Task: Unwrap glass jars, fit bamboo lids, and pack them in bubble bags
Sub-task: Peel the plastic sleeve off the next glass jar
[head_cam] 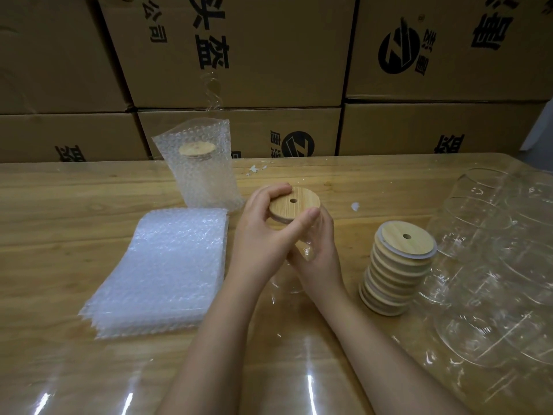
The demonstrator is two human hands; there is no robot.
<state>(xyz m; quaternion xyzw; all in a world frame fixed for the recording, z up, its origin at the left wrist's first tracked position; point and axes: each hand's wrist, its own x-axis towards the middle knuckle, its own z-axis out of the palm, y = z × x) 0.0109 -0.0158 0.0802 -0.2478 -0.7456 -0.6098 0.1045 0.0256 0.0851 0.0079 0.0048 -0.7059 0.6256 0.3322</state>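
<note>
Left hand (263,235) is pinching a bamboo lid (296,205) onto the jar (307,249) the right hand (324,262) is gripping; one bagged jar (201,172) is standing finished, wrapped jars (493,265) lying at the worktop's (74,211) right edge.

Glass jar (306,250) mostly hidden behind left hand (260,235) and right hand (321,256), bamboo lid (294,205) edge under fingers (281,188), jar inside bubble bag (206,181) fuzzy, clear jars (493,280) cut off at right, boxes (269,55) cut off up top

Forearms converge — left hand (263,235) pinches the lid (299,205), right hand's (321,256) fingers (327,232) wrap the jar (307,248) beneath.
</note>
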